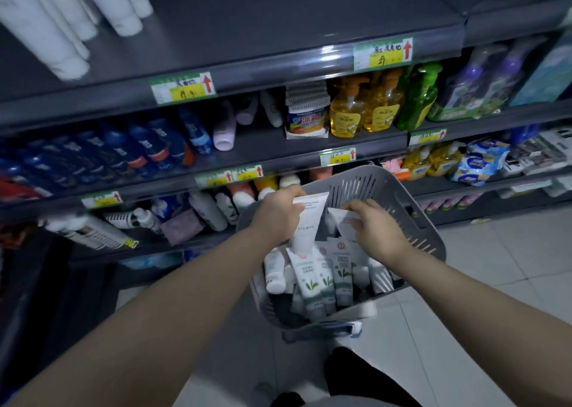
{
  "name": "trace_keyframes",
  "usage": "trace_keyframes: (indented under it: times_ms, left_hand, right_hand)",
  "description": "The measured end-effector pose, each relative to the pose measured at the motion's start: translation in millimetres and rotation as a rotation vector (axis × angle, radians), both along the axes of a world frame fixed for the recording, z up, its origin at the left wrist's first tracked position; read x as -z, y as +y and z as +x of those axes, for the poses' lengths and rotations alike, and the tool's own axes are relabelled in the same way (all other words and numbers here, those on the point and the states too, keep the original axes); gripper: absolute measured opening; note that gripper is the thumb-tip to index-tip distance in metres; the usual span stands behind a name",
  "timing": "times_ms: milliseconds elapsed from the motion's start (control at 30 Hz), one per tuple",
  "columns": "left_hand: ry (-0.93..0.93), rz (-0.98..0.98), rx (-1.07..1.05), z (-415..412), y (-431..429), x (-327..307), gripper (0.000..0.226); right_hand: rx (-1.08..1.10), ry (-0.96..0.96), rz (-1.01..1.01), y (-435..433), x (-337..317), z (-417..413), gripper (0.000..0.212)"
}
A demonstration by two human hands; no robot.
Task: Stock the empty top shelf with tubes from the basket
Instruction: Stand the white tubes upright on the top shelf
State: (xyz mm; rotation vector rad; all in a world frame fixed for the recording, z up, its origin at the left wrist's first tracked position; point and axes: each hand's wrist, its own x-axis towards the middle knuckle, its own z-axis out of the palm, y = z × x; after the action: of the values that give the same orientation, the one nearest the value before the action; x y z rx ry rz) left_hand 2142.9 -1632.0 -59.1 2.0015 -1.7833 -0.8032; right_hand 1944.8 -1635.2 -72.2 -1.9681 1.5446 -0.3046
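Clutching a white tube (309,221) in left grip (278,213), pinching a second tube (342,219) in right grip (373,231), over the basket (371,179), lower centre. Next, likely: lifting both onto the top shelf (294,35), upper frame.

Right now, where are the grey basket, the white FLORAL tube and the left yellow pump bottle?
Grey basket (356,186): head view, on its slotted far wall.
White FLORAL tube (309,221): head view, on its printed body.
Left yellow pump bottle (347,120): head view, on its label.
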Motion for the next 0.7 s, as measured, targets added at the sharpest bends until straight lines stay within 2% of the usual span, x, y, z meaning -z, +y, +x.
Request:
trace_keyframes:
  times_ms: [167, 333, 433, 700]
  left_hand:
    - [-0.078, -0.185, 0.049, 48, 37, -66, 0.020]
    - [-0.129, -0.361, -0.013, 94, 66, -145, 0.021]
    - [-0.176, -0.471, -0.046, 115, 75, -194, 0.022]
    - [-0.205, -0.643, -0.183, 161, 58, -292, 0.020]
  right_hand:
    - [0.025, -0.056, -0.197, 28, -54, 33, 0.031]
    - [0.004, -0.149, -0.340, 52, -113, 79, 0.024]
    - [-0.009, -0.119, -0.501, 61, -147, 99, 0.021]
    - [-0.033, -0.141, -0.687, 26, -224, 136, 0.022]
